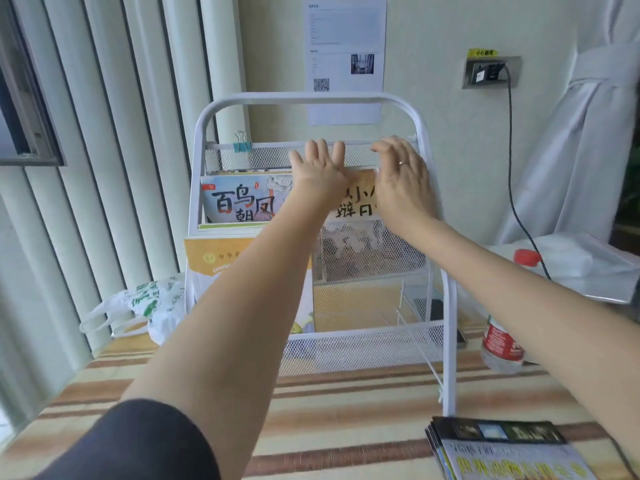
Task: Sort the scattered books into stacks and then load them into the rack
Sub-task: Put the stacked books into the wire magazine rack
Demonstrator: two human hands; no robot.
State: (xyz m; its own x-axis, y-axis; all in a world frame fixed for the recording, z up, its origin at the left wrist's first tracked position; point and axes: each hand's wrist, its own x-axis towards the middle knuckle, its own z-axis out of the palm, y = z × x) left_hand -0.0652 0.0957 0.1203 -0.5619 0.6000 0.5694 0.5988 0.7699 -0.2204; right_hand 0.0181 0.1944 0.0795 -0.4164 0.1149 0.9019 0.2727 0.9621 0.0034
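White metal mesh rack [429, 188], tiered, standing on a table under a striped cloth [346, 427] against a cream wall. Upper middle tier: a pale-blue picture book [239, 199] with large Chinese characters at left, and an orange-tan book [356, 199] at right, both upright with covers facing out. Left hand [318, 168] flat, fingers straight and spread, laid on the upper edge of the orange-tan book and reaching up over the mesh of the top tier. Right hand [401, 178] resting on the same book's right side, fingers bent at the tips against the top tier's rail; whether it grips the book cannot be told. Next tier down: a yellow-orange book [218, 254] at left, partly hidden by the left forearm. Stack of books [498, 448], dark cover edge uppermost, lying on the cloth at lower right, well apart from the rack's foot. Teal binder clip [241, 144] on the top rail. Water bottle [502, 337] with red cap just right of the rack; printed plastic bag [152, 306] to its left; printed notice [346, 46] on the wall behind.
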